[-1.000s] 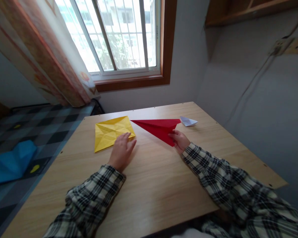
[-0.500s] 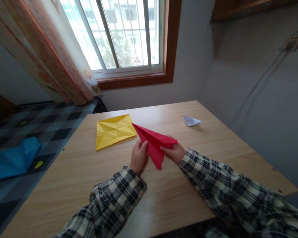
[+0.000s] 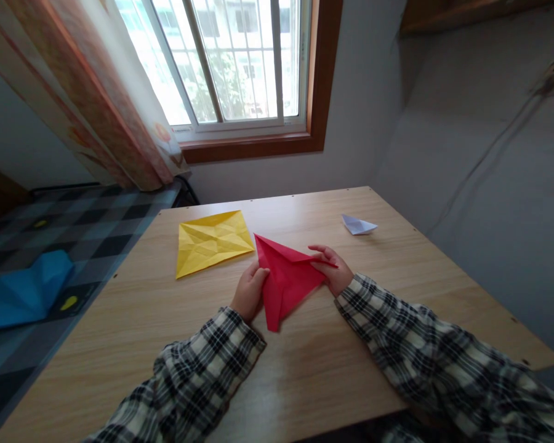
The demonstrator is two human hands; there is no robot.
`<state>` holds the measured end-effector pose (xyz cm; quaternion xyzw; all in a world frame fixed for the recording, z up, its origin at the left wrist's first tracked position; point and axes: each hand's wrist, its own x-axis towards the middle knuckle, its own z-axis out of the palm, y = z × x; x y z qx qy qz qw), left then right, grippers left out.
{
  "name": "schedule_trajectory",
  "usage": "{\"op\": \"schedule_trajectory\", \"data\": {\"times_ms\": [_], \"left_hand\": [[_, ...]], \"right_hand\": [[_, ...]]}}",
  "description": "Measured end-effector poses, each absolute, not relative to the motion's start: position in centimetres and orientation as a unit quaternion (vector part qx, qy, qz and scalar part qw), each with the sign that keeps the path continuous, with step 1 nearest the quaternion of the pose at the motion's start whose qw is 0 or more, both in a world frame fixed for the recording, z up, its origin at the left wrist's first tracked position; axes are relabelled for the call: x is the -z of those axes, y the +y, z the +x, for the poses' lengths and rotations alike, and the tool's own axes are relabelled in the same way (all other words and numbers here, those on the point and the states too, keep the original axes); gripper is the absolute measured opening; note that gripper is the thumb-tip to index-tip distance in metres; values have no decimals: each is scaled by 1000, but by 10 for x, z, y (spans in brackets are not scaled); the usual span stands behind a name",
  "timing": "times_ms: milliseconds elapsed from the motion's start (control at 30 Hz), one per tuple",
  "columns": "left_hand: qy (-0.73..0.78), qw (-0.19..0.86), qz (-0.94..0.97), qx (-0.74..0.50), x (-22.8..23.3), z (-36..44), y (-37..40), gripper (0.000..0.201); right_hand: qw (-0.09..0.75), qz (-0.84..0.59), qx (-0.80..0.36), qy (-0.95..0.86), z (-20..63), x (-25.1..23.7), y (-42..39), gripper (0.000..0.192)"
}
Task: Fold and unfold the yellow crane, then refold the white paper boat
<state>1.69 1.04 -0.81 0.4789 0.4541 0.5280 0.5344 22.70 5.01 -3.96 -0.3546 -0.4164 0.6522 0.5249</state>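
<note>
- Since a second ago the red paper [image 3: 287, 284] has come off the far part of the bench [image 3: 305, 369] toward the person, and the left hand [image 3: 250, 289] has left the yellow sheet [image 3: 211, 242] to join it.
- From the head camera, both hands are closed on the red paper: left hand pinching its left edge, right hand [image 3: 335, 271] gripping its right corner.
- Its lower point hangs down near the bench, just beside the yellow sheet.
- Well apart at the far right lies a small white folded paper [image 3: 359, 225].
- On the checked floor at left sits a blue sheet [image 3: 25, 295].
</note>
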Motion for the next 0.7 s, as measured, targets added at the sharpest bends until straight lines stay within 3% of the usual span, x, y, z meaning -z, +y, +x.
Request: {"op": "schedule_trajectory", "data": {"times_ms": [200,433,700], "left_hand": [[475,533,470,-519,9,17,10,27],[472,560,438,-521,2,18,6,22],[456,627,449,-444,-1,17,3,37]], "right_hand": [[542,-394,-588,-453,239,44,60,37],[463,-378,-631,-494,247,42,64,52],[403,-320,-696,-501,249,35,62,45]]}}
